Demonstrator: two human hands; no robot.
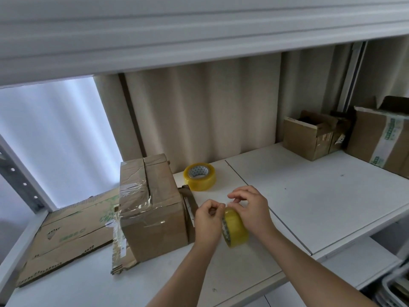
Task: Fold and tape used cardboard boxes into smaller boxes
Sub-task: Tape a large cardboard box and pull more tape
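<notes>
- Taped cardboard box (152, 207) upright on white shelf (309, 196), left of centre; top flaps shut, dark seam down the middle, contents hidden
- Clear tape wrinkled across box top and front edge, glossy, partly lifted at front left corner; cardboard creased and worn
- Loose brown flap (189, 209) sticking out at box's right side, just beside left hand
- Flattened cardboard sheet (66, 238) lying on shelf left of box, green print and perforation rows showing, partly under the box
- Torn cardboard strip with tape (120, 255) at box's front left corner, ragged at the lower end
- Open small box (307, 138) at back right, flaps up, something dark inside, not identifiable
- Larger box (382, 138) at far right, flap raised, white band with green print down its front; inside not visible
- Held tape roll (235, 229), yellowish clear, on edge between the two hands, above the shelf in front of taped box's right side
- Left hand (208, 220) with fingers curled, thumb and fingertips pinching at the roll's upper rim
- Right hand (252, 209) draped over roll's top, fingers bent and slightly spread, fingertips at the rim; grips the roll
- Second tape roll (199, 176) lying flat on shelf behind the hands, apart from them, white core with print visible
- Beige pleated curtain (210, 111) behind shelf
</notes>
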